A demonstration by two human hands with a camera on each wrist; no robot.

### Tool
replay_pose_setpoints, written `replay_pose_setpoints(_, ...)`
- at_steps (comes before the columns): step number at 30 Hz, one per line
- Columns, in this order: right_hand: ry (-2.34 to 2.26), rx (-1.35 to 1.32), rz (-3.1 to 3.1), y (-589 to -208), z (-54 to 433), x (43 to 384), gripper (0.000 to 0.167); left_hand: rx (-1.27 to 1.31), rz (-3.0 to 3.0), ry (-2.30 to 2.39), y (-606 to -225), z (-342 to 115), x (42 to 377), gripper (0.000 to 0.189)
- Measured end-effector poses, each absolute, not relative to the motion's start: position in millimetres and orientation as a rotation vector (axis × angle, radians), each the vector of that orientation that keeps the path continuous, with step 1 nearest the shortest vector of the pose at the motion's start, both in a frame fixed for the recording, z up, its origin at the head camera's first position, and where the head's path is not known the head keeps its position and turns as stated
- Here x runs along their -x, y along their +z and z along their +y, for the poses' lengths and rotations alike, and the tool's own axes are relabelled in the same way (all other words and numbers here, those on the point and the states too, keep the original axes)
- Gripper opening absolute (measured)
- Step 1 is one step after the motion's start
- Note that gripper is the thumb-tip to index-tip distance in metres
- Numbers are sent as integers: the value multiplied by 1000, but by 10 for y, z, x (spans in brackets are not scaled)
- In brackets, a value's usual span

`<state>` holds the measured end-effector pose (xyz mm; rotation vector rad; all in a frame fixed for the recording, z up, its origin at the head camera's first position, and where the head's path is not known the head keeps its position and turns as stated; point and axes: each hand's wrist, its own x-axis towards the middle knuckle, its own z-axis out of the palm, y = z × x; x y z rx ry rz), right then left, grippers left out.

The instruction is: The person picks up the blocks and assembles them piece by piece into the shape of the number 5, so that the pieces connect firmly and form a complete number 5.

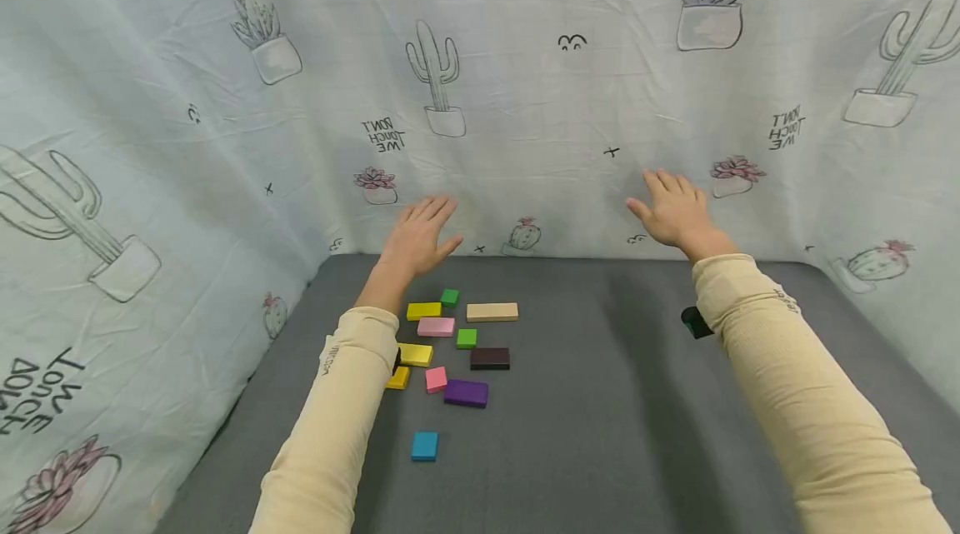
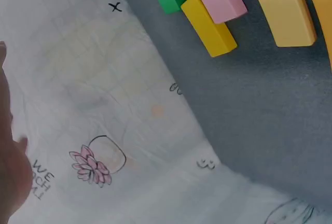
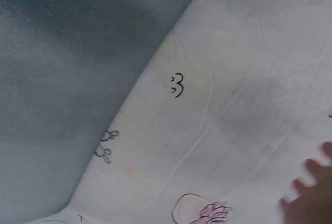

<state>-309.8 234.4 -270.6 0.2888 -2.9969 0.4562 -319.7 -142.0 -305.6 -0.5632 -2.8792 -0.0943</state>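
Note:
My left hand (image 1: 420, 236) is raised over the far left of the grey table, fingers straight, holding nothing. Below its wrist lie several coloured blocks: a pink block (image 1: 436, 326), a yellow block (image 1: 424, 311), a small green cube (image 1: 450, 297) and a cream block (image 1: 492, 312). Nearer me are a dark brown block (image 1: 490, 359), a purple block (image 1: 466, 393), a small pink-red block (image 1: 436, 380) and a blue block (image 1: 424, 446). The left sleeve partly covers some yellow blocks. My right hand (image 1: 675, 213), also with straight fingers and nothing in it, is raised over the far right.
A grey table (image 1: 555, 451) carries the blocks. A white curtain (image 1: 525, 84) printed with cacti hangs behind it and along both sides. A small black item (image 1: 696, 322) shows beside the right sleeve.

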Motion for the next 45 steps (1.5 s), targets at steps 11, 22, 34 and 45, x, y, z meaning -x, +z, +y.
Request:
replay_pose_setpoints(11, 620, -580, -2629, -2920, 2357, 3128, 45, 784, -2519, -710, -3270, -1470, 2974, 42)
replay_pose_setpoints(22, 655, -670, -2534, -3210, 2222, 3170, 40, 1126, -2627, -1001, -3606, -1548, 2129, 13)
replay_pose_setpoints(34, 819, -789, -2695, -3584, 2091, 3134, 38, 1150, -2986, -1197, -4040, -1920, 1622, 11)
replay_pose_setpoints(45, 1057, -813, -2699, -3860, 1923, 3116, 40, 1057, -3110, -1205, -4330, -1955, 1456, 27)
